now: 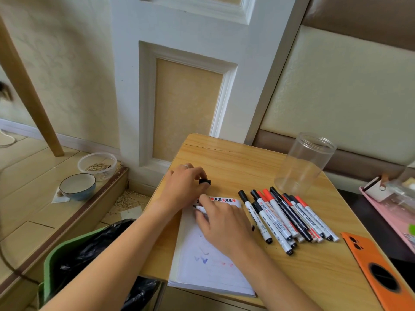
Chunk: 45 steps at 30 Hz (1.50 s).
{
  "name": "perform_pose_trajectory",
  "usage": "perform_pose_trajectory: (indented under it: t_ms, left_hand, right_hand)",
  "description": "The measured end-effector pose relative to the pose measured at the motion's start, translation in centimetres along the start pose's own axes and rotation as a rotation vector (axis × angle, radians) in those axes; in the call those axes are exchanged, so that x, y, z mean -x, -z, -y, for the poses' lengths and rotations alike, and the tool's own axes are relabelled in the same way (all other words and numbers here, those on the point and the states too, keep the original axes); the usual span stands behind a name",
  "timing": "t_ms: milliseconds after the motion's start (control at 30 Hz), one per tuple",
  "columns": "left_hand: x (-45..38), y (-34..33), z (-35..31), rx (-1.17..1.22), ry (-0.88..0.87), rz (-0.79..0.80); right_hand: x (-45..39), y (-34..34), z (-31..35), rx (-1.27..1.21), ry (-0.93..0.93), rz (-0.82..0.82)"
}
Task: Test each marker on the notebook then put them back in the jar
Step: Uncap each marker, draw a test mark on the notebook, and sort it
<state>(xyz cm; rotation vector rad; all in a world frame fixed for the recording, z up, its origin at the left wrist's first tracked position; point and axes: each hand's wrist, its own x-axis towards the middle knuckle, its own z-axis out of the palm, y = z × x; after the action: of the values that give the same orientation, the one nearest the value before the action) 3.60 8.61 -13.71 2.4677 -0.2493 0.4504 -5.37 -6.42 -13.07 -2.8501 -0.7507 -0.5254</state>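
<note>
An open white notebook (208, 270) lies on the small wooden table (235, 162), with blue and red test strokes on its page. My right hand (222, 223) holds an uncapped marker (199, 208) with its tip at the page's upper left. My left hand (184, 185) pinches the marker's black cap (204, 182) just above the notebook. Several capped black and red markers (285, 216) lie in a pile to the right of the notebook. Behind the pile a clear plastic jar (303, 162) stands with nothing in it.
An orange phone case (377, 265) lies at the table's right front corner. A pink tray (390, 205) sits further right. On the floor to the left are a green bin with a black bag (67, 261), a blue bowl (77, 186) and a clear container (97, 163).
</note>
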Motion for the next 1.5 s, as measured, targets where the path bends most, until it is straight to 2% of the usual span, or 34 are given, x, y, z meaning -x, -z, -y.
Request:
perform_pose_trajectory:
  t_ms: [200, 467, 600, 700, 800, 900, 1000, 1167, 1267, 1333, 1400, 1500]
  left_hand:
    - [-0.5, -1.5, 0.2, -0.067, 0.006, 0.052]
    - [-0.1, -0.9, 0.7, 0.010, -0.010, 0.095]
    - [1.2, 0.1, 1.3, 0.133, -0.026, 0.020]
    - [2.7, 0.8, 2.0, 0.126, -0.057, -0.057]
    - [4.3, 1.7, 2.2, 0.158, -0.081, 0.028]
    - [5.4, 2.5, 2.2, 0.048, -0.126, 0.143]
    - [5.7, 2.9, 2.1, 0.038, -0.129, 0.165]
    - [5.9, 3.3, 2.1, 0.043, -0.114, 0.205]
    - [6.2, 3.2, 1.6, -0.057, -0.122, 0.236]
    - [6.5, 3.0, 1.2, -0.126, -0.142, 0.262]
    - [6.7, 2.7, 1.0, -0.139, -0.164, 0.282]
    - [6.8, 2.6, 1.2, -0.136, -0.183, 0.312]
  right_hand:
    - [-0.1, -0.2, 0.0, -0.032, 0.056, -0.014]
    - [-0.3, -0.4, 0.2, -0.014, 0.046, -0.042]
    - [-0.4, 0.0, 0.2, -0.077, -0.025, 0.018]
    - [-0.4, 0.8, 0.1, -0.200, -0.109, 0.065]
    - [-0.6, 1.7, -0.2, -0.442, -0.221, 0.092]
    - [-1.2, 2.5, -1.2, -0.673, -0.404, -0.017]
    - [-1.4, 3.1, -2.4, -0.826, -0.530, -0.113]
    - [-1.4, 3.5, -3.8, -1.177, -0.564, -0.165]
    - [-1.3, 3.2, -4.1, -1.560, -0.641, -0.159]
    - [-1.2, 2.8, -4.3, -1.730, -0.666, -0.145]
    - [-1.2, 2.5, -4.1, -1.702, -0.643, -0.130]
    - [-1.2, 1.6, -3.2, -1.491, -0.618, -0.132]
